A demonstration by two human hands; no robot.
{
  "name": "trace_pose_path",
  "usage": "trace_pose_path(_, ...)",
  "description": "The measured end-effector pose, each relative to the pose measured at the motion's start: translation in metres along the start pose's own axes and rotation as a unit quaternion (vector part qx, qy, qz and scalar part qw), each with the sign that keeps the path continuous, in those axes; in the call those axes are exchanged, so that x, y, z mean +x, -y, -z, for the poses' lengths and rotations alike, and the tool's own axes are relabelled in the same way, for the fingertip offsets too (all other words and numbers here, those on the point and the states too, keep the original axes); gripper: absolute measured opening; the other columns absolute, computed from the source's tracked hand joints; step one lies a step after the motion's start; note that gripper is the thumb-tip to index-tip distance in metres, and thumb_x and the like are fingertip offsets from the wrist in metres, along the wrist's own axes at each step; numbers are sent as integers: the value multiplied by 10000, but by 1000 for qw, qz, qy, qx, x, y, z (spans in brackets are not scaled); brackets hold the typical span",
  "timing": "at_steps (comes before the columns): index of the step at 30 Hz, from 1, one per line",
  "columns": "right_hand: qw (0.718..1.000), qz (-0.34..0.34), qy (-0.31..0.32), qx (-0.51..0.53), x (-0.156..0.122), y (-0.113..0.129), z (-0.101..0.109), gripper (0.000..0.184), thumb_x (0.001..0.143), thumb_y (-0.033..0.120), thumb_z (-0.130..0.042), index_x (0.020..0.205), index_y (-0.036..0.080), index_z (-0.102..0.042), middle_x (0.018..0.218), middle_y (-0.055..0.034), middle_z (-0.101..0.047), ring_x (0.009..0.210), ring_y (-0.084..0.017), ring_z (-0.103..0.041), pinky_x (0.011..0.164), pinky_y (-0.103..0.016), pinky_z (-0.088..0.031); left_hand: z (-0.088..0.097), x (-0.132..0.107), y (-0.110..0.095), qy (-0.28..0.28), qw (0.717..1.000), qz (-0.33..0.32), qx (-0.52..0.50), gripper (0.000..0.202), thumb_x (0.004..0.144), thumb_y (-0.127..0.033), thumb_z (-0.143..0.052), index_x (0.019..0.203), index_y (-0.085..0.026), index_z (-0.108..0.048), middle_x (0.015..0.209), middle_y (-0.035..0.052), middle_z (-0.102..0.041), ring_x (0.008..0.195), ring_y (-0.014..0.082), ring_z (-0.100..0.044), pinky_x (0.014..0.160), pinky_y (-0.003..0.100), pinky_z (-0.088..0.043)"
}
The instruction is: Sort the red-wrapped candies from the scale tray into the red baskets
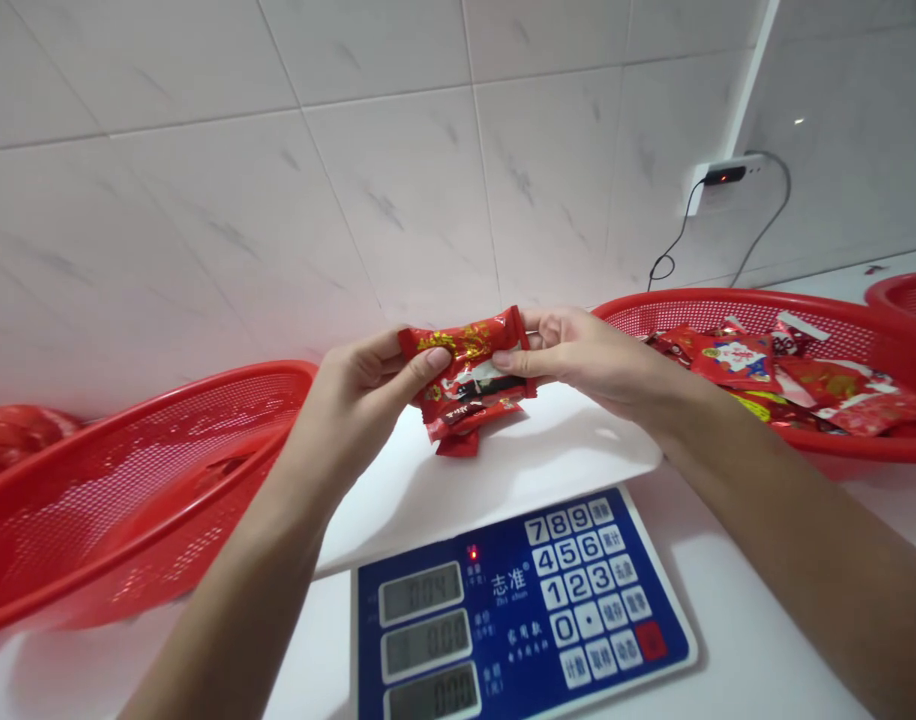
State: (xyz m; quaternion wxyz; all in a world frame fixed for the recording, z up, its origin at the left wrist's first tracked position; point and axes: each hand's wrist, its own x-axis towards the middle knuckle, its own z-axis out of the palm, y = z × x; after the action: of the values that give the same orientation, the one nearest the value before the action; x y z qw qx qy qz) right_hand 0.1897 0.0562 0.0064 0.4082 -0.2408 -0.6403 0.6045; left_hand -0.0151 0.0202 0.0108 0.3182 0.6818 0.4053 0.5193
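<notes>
Over the white pan (578, 450) of a digital scale, both my hands grip small red snack packets with gold print (469, 345). My left hand (375, 385) is closed on their left end, thumb on top. At the right end, my right hand (570, 350) pinches them between thumb and fingers. A packet with a black-and-white patch shows just under the top one. More red packets (462, 440) appear below; whether they rest on the pan or are also held I cannot tell. The blue keypad panel (518, 610) with its displays lies nearer to me.
To the right stands a red mesh basket (728, 300) full of assorted red packets (735, 360). Another red basket (270, 375), with a few red items low inside, is at the left. A tiled wall rises behind, with a socket and cables (717, 180).
</notes>
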Motion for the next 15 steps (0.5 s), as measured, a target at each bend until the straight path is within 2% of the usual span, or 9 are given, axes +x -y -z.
trace_pose_path(8,1000,-9,18,-2,0,-3,5,219,865,138,-765,1077,185,-787,1000,-56,-797,959,-195,-748,941,-330,-576,2,0,3,13,1000,14,2,350,721,-531,-900,829,-209,-817,740,-12,-748,682,104,-653,620,137,-530)
trace_pose_path(15,1000,6,2,-27,-2,-3,5,125,879,144,-757,996,178,-785,1017,-54,-798,949,-182,-749,912,-305,-585,3,2,3,17,1000,14,4,362,719,-536,-899,807,-199,-800,729,-16,-731,675,97,-636,617,132,-512)
